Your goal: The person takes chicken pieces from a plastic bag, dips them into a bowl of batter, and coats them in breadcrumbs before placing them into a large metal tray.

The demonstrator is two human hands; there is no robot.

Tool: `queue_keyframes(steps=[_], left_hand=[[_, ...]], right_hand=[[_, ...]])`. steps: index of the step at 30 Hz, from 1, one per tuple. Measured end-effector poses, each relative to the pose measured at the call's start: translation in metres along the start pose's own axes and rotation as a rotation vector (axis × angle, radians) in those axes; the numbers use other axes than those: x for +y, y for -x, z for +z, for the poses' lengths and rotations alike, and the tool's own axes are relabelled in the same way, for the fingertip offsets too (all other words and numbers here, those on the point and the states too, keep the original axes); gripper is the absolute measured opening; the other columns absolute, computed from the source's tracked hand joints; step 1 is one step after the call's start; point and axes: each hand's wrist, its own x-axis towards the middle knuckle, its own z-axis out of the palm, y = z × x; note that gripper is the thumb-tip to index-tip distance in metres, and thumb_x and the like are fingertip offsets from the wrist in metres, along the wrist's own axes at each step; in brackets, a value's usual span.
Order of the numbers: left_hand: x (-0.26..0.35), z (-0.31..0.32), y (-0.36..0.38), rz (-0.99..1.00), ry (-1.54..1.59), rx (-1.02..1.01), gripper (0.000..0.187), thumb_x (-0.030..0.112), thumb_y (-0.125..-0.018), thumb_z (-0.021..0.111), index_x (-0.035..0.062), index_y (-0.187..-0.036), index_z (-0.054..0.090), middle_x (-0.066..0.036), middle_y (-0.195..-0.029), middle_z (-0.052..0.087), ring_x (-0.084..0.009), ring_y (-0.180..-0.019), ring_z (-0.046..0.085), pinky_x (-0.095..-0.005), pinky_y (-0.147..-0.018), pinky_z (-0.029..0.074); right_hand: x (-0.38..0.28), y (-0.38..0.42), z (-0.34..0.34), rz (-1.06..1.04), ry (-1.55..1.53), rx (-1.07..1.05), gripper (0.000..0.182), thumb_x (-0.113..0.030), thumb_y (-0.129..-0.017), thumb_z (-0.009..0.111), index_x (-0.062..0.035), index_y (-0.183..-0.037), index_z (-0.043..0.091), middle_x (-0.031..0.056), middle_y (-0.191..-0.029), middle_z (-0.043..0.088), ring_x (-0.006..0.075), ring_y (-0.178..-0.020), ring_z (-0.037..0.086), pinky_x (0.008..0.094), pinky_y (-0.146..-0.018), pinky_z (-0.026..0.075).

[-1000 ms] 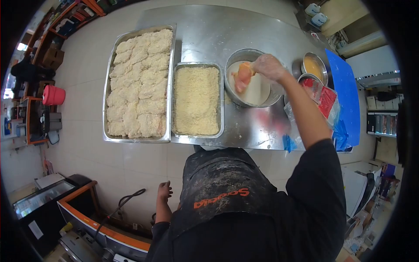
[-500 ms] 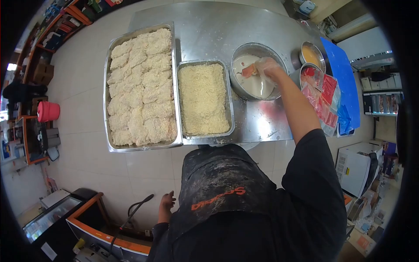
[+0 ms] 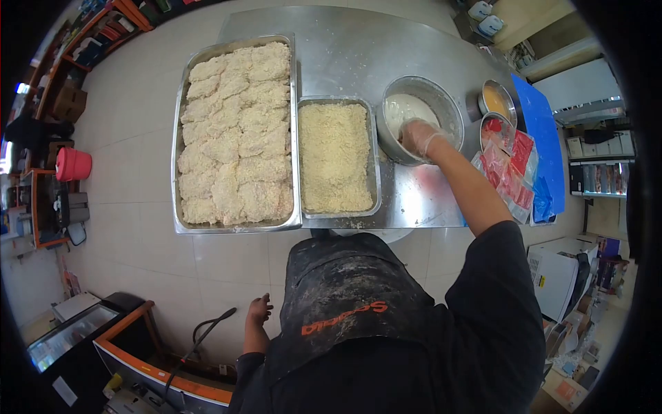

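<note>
- One steel bench (image 3: 420,196), bearing two trays and three bowls.
- One large tray (image 3: 181,148) at the bench's left edge, filled with breaded cutlets (image 3: 234,131) packed edge to edge; their number cannot be counted exactly.
- One smaller tray (image 3: 374,155) touching its right side, holding loose breadcrumbs (image 3: 334,155).
- One large round bowl (image 3: 452,110) of pale batter (image 3: 407,109), just right of the crumb tray.
- Two small bowls (image 3: 498,100) near the right edge, beside red packets (image 3: 514,162).
- Right hand (image 3: 418,136), gloved, at the large bowl's near rim, fingers curled downward; any hold cannot be told.
- Left hand (image 3: 259,308) hangs off the bench, fingers loosely apart, empty.
</note>
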Motion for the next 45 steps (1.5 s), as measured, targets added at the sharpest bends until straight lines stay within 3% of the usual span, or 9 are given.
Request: queue_keyframes(steps=[6, 14, 23, 26, 29, 35, 40, 42, 45], left_hand=[[-0.035, -0.012, -0.026, -0.064, 0.043, -0.042, 0.052, 0.045, -0.094, 0.053, 0.0012, -0.122, 0.054, -0.016, -0.097, 0.067, -0.0158, -0.058, 0.051, -0.0310, -0.048, 0.040], [-0.019, -0.016, -0.008, -0.046, 0.166, -0.069, 0.055, 0.047, -0.093, 0.055, 0.0027, -0.125, 0.051, -0.010, -0.092, 0.062, -0.0156, -0.059, 0.048, -0.0303, -0.048, 0.037], [-0.003, -0.024, -0.014, 0.028, 0.154, -0.066, 0.058, 0.049, -0.092, 0.054, 0.0030, -0.127, 0.051, -0.009, -0.092, 0.061, -0.0155, -0.060, 0.049, -0.0301, -0.050, 0.039], [-0.010, -0.025, -0.016, 0.024, 0.140, -0.059, 0.058, 0.050, -0.091, 0.054, 0.0029, -0.126, 0.051, -0.009, -0.093, 0.061, -0.0155, -0.061, 0.050, -0.0301, -0.051, 0.039], [-0.017, -0.026, -0.017, -0.002, 0.128, -0.055, 0.058, 0.050, -0.092, 0.054, 0.0033, -0.126, 0.052, -0.009, -0.093, 0.062, -0.0154, -0.061, 0.050, -0.0302, -0.052, 0.040], [-0.035, -0.024, -0.022, -0.030, 0.129, -0.051, 0.056, 0.050, -0.092, 0.053, 0.0041, -0.125, 0.053, -0.009, -0.096, 0.064, -0.0151, -0.060, 0.050, -0.0310, -0.052, 0.040], [-0.039, -0.019, -0.027, -0.048, 0.136, -0.069, 0.053, 0.049, -0.094, 0.052, 0.0047, -0.124, 0.053, -0.010, -0.095, 0.064, -0.0151, -0.059, 0.051, -0.0313, -0.052, 0.041], [-0.039, -0.015, -0.026, -0.044, 0.127, -0.061, 0.052, 0.048, -0.094, 0.052, 0.0048, -0.123, 0.053, -0.010, -0.094, 0.064, -0.0151, -0.058, 0.051, -0.0315, -0.052, 0.041], [-0.038, -0.015, -0.023, -0.040, 0.112, -0.053, 0.052, 0.048, -0.094, 0.052, 0.0049, -0.121, 0.054, -0.010, -0.093, 0.064, -0.0150, -0.058, 0.051, -0.0319, -0.052, 0.041]], right_hand=[[0.017, 0.009, -0.050, -0.102, 0.094, 0.154, 0.035, -0.034, -0.082, 0.063, -0.0001, -0.082, 0.068, 0.0252, -0.084, 0.067, 0.0412, -0.080, 0.065, 0.0479, -0.075, 0.051], [0.050, 0.040, -0.137, -0.097, -0.310, 0.375, 0.049, -0.046, -0.085, 0.059, 0.0004, -0.072, 0.067, 0.0243, -0.079, 0.065, 0.0395, -0.077, 0.063, 0.0458, -0.074, 0.050], [0.065, 0.025, -0.122, -0.148, -0.106, 0.213, 0.031, -0.029, -0.076, 0.064, 0.0017, -0.079, 0.067, 0.0241, -0.078, 0.066, 0.0364, -0.069, 0.063, 0.0437, -0.068, 0.050], [0.078, 0.015, -0.105, -0.406, 0.689, 0.267, 0.030, -0.028, -0.076, 0.064, 0.0023, -0.079, 0.067, 0.0253, -0.078, 0.064, 0.0373, -0.070, 0.063, 0.0439, -0.068, 0.049], [0.063, 0.030, -0.111, -0.070, -0.139, 0.216, 0.027, -0.026, -0.077, 0.065, 0.0009, -0.076, 0.065, 0.0207, -0.074, 0.064, 0.0314, -0.067, 0.062, 0.0402, -0.063, 0.048], [-0.018, 0.089, -0.174, -0.025, -0.449, 0.127, 0.025, -0.028, -0.076, 0.067, -0.0029, -0.078, 0.063, 0.0052, -0.069, 0.056, 0.0161, -0.063, 0.051, 0.0326, -0.060, 0.044], [-0.059, 0.074, -0.179, -0.406, -0.477, 0.088, 0.021, -0.027, -0.082, 0.065, -0.0057, -0.083, 0.065, 0.0023, -0.072, 0.055, 0.0151, -0.071, 0.052, 0.0297, -0.067, 0.044], [-0.064, 0.032, -0.143, -0.678, -0.378, 0.078, 0.015, -0.020, -0.084, 0.061, -0.0081, -0.091, 0.066, 0.0042, -0.088, 0.061, 0.0234, -0.080, 0.057, 0.0360, -0.075, 0.046], [-0.101, -0.069, -0.063, -0.599, 0.255, -0.210, 0.028, -0.027, -0.083, 0.068, -0.0082, -0.104, 0.068, 0.0122, -0.102, 0.064, 0.0275, -0.093, 0.060, 0.0364, -0.086, 0.049]])
